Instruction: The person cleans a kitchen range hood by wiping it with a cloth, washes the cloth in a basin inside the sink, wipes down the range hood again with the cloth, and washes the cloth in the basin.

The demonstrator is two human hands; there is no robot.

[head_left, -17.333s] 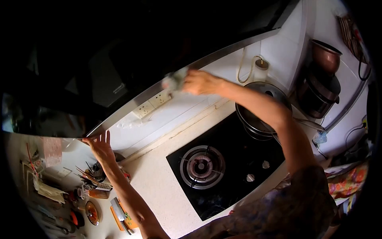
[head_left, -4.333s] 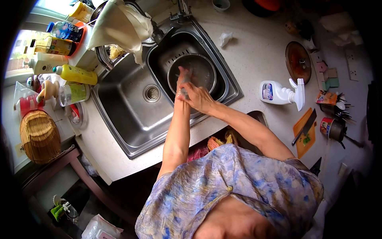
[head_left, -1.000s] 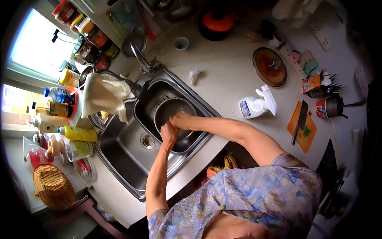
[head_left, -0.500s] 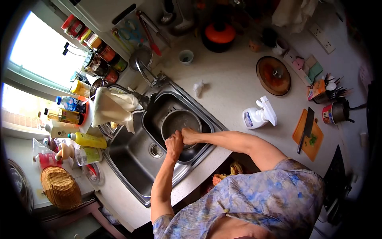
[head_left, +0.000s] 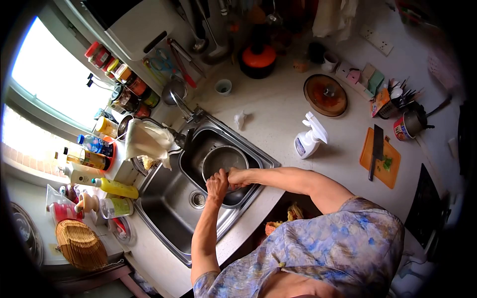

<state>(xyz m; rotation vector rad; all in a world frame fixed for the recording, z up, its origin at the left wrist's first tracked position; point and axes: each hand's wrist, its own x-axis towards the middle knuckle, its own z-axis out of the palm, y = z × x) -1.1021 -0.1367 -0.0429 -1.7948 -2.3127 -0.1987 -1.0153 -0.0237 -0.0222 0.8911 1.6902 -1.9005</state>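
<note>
Beneath and beyond the curled fingers [head_left: 217,178] lies the metal bowl [head_left: 225,158].

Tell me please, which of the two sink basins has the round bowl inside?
The smaller basin, nearer the spray bottle; the larger basin shows only its drain.

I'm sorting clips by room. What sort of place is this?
Most likely a home kitchen: there is a double sink with a metal bowl in it, a knife on an orange cutting board, and ladles hanging by the wall.

Cleaver [head_left: 377,143] on orange board [head_left: 392,174]; round glass lid [head_left: 319,96] on counter [head_left: 278,124].
</note>
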